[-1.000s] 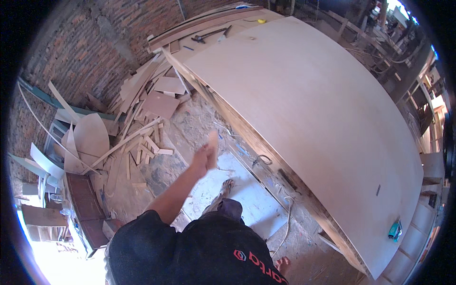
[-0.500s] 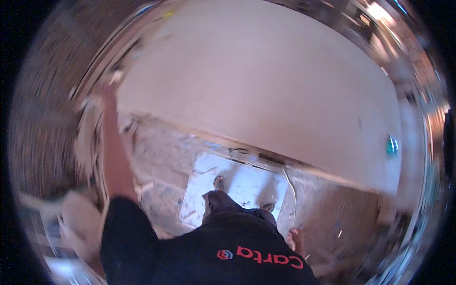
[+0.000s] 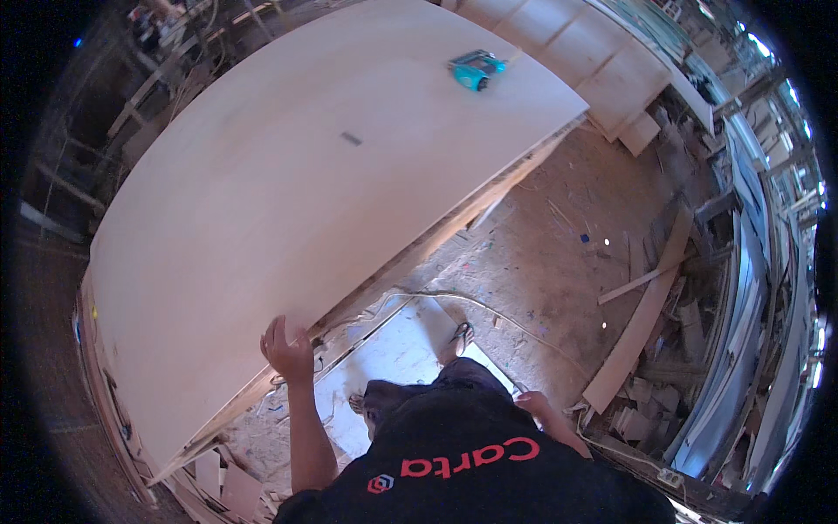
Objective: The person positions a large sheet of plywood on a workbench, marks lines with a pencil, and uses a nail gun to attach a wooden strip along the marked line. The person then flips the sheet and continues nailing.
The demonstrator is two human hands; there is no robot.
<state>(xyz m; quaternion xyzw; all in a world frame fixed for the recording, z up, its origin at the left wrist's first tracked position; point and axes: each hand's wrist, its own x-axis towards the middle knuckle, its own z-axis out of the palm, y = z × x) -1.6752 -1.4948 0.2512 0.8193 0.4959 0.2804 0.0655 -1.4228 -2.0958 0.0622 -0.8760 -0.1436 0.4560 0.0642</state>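
A large pale wooden sheet [image 3: 244,192] lies flat in front of me, with its near long edge running from lower left to upper right. At that near edge my left hand [image 3: 287,351] rests with fingers stretched apart, touching the sheet and holding nothing. My right hand [image 3: 536,405] hangs low beside my right leg, away from the sheet; its fingers are partly hidden by my body. Toward the far right of the sheet lies a teal power tool [image 3: 474,72], its exact kind unclear. A small dark flat piece [image 3: 351,138] sits nearer the middle.
Under my feet is a white board [image 3: 349,402] on the dusty floor. A pale cable [image 3: 489,307] curves across the floor. Long wooden strips [image 3: 644,323] and scraps lie to the right, near leaning panels [image 3: 729,367]. More sheets [image 3: 602,57] stand beyond.
My view has swung to the right. My left hand, earlier stretched out at the sheet's left end, is now on its near edge, closer to my body. My right hand stays low.
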